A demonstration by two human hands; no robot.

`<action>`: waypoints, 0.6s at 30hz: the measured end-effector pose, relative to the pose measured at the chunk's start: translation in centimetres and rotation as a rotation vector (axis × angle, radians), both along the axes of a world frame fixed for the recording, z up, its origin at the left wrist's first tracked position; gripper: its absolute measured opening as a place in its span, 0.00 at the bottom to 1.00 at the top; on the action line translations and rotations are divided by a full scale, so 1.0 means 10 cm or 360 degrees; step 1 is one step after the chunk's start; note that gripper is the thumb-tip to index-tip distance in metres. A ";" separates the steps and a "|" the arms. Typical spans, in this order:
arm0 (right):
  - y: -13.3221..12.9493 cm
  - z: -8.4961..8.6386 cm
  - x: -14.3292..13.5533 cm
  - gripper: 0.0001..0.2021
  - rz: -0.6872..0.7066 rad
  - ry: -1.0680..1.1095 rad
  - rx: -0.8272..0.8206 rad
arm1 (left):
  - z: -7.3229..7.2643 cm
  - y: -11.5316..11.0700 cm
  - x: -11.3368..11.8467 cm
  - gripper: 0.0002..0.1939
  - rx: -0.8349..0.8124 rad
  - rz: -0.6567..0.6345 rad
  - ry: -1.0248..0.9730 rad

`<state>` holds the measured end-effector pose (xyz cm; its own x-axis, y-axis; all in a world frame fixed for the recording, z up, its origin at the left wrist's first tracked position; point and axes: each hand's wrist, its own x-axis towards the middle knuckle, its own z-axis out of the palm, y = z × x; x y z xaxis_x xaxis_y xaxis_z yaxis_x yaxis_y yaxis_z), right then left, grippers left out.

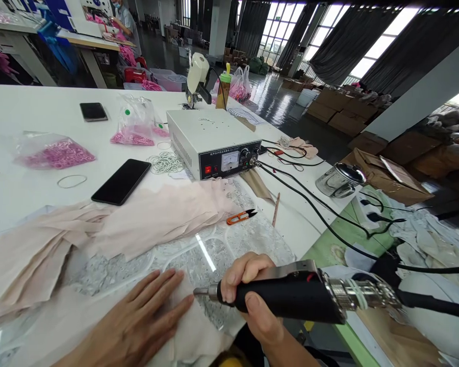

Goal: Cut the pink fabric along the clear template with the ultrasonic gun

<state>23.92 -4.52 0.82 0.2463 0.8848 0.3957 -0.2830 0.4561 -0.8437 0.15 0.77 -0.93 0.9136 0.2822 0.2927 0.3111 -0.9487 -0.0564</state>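
My left hand point(143, 318) lies flat with fingers stretched over a pale pink fabric piece point(193, 331) on the clear, grey-patterned mat point(252, 229). Wrapped around a black handheld tool point(290, 295) is my right hand point(252, 290). The tool's metal tip points left, close to my left fingers, at the fabric's edge. More pale pink fabric pieces point(160, 214) are spread beyond my hands. Orange thread snips point(240, 216) rest on the mat. A cable runs from the tool's rear; black cables also plug into the white control box point(214, 137) behind.
A black phone point(121, 182), another phone point(94, 111), bags of pink pieces point(55, 153) and elastic bands point(166, 162) lie on the left. A glass mug point(338, 181) stands at the right edge, near cables and piled cloth. A person point(125, 25) sits at a far table.
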 end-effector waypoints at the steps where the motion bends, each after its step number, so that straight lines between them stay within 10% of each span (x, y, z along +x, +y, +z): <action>1: -0.01 0.02 0.01 0.07 0.0006 0.0033 -0.0002 | 0.00 0.00 0.00 0.27 0.0003 0.0001 0.0011; 18: -0.46 0.03 0.19 0.09 0.0141 0.0239 -0.0026 | 0.23 -0.08 0.05 0.20 0.0050 -0.0152 0.0043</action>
